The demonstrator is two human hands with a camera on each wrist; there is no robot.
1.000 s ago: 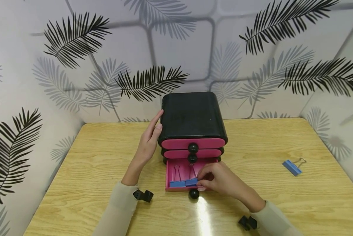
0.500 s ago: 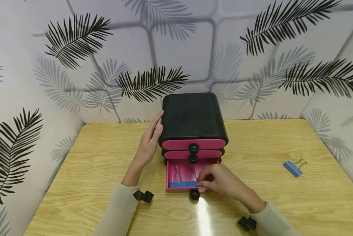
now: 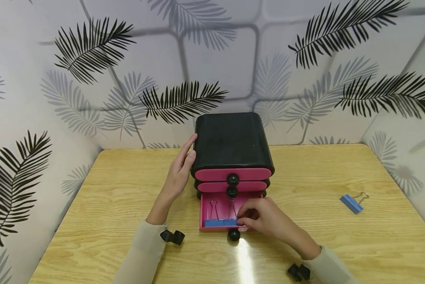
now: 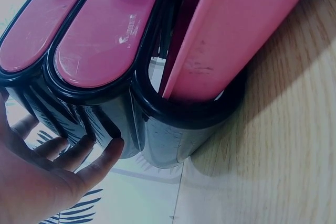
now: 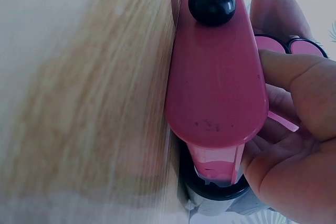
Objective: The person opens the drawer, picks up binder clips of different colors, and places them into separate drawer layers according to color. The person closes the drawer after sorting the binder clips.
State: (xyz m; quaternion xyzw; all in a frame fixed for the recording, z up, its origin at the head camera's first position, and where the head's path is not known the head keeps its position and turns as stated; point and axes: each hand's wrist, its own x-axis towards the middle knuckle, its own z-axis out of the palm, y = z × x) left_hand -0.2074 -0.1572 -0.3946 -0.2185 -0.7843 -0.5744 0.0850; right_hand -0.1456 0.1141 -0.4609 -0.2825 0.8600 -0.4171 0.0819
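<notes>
A black mini chest of drawers (image 3: 233,138) with pink drawer fronts stands on the table, its bottom drawer (image 3: 203,209) pulled out. Inside lie two blue binder clips side by side near the front wall, the left clip (image 3: 214,223) and the right clip (image 3: 230,223), their wire handles pointing back. My right hand (image 3: 269,217) reaches into the drawer and pinches the right clip's right end; the fingertips are partly hidden, and the drawer front hides the clip in the right wrist view. With fingers extended, my left hand (image 3: 177,173) rests against the chest's left side.
Another blue binder clip (image 3: 352,204) lies on the wooden table (image 3: 315,173) to the right. A round black knob (image 3: 234,235) sticks out from the pulled-out drawer's front. Patterned wall covering (image 3: 219,59) rises behind and beside the table.
The right clip, slightly tilted a second ago, now lies level and in line with the left one. My right hand stays at its end; the left hand has not moved.
</notes>
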